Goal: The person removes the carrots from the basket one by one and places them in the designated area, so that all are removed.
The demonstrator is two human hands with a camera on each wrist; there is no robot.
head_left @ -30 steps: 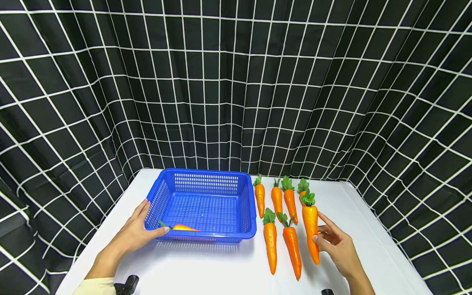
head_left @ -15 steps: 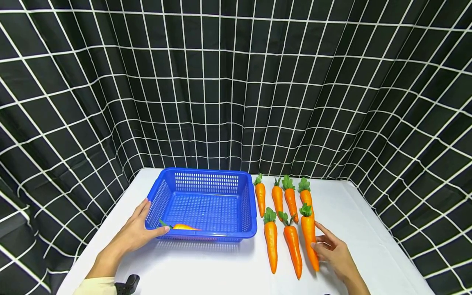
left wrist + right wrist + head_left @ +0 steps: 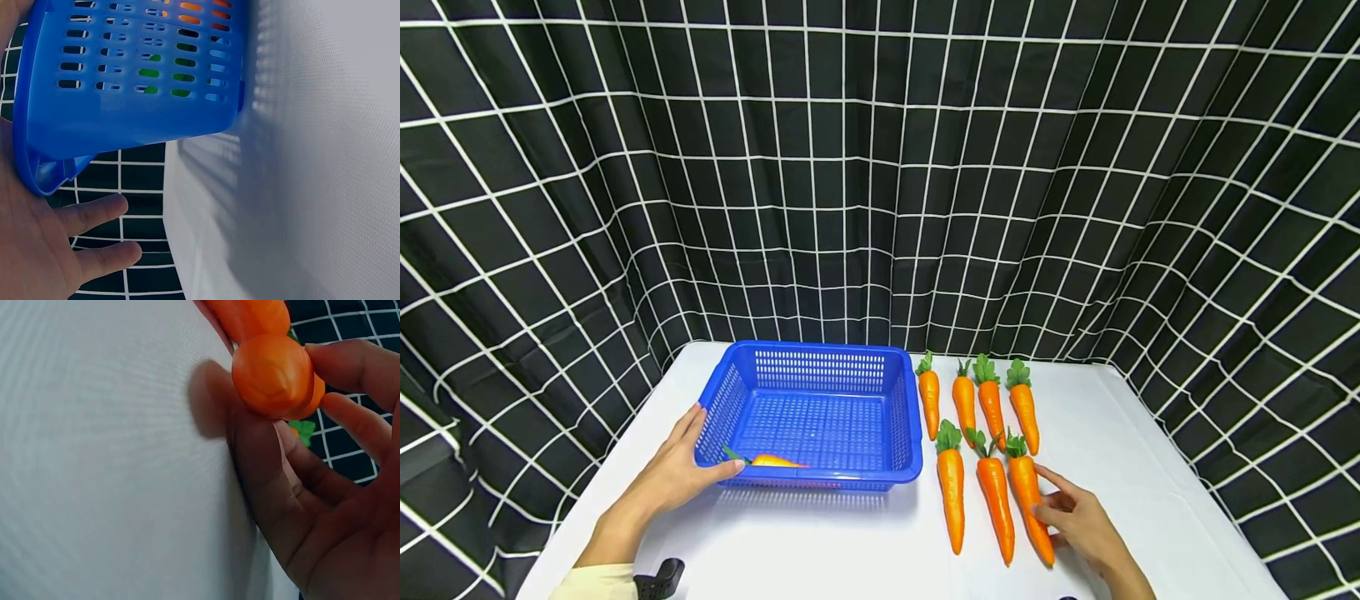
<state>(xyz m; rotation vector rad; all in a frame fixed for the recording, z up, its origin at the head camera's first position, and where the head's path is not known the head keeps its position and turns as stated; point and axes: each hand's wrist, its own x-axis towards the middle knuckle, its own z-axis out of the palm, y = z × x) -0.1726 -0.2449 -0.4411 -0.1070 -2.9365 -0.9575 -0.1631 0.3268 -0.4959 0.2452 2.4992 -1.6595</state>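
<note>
My right hand (image 3: 1078,521) holds a carrot (image 3: 1030,508) with green leaves between thumb and fingers, low at the front right of the white table. In the right wrist view its rounded orange tip (image 3: 272,375) shows between thumb and fingertips. Just left of it lies another carrot (image 3: 996,508), with a further front carrot (image 3: 951,500) beyond. My left hand (image 3: 681,471) rests at the front left corner of a blue plastic basket (image 3: 820,478), thumb over the front rim. Two straight fingers (image 3: 103,256) extend past the corner in the left wrist view. Inside the basket lies one carrot (image 3: 775,461).
Behind the front carrots is a back row: a carrot (image 3: 928,404) close to the basket, two close together, and a rightmost carrot (image 3: 1024,417). The white table (image 3: 805,550) ends at a black curtain (image 3: 820,208) with white grid lines.
My right hand has lowered the carrot toward me and slightly left, beside the front carrots. The rightmost back carrot, partly covered before, now shows whole. My left hand and the basket stay put.
</note>
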